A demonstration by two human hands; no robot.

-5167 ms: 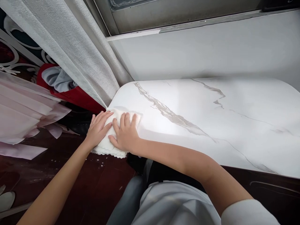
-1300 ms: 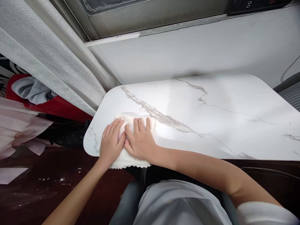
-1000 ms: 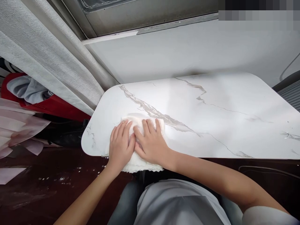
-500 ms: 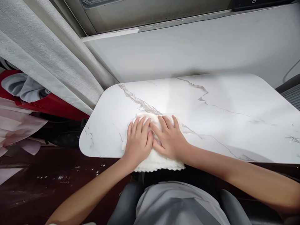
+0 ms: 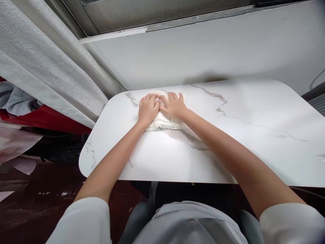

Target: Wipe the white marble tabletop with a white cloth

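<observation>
A fluffy white cloth (image 5: 165,124) lies bunched on the white marble-patterned table (image 5: 157,159), close to its back edge. My left hand (image 5: 148,107) presses flat on the left part of the cloth, fingers stretched forward. Beside it, my right hand (image 5: 173,106) rests palm down on the cloth with its fingers spread. The thumbs of both hands meet or nearly meet in the middle. Under the palms the cloth is hidden.
A pale wall (image 5: 203,51) stands behind the table, below a metal window frame (image 5: 152,17). At the left hangs a light grey curtain (image 5: 50,61). Beyond it is a red container (image 5: 48,117) with grey fabric. Dark floor (image 5: 50,210) shows at the lower left.
Both hands have slid the cloth forward, from the table's front edge to near its back edge. The cloth's near edge no longer hangs over the front, and my arms reach farther out.
</observation>
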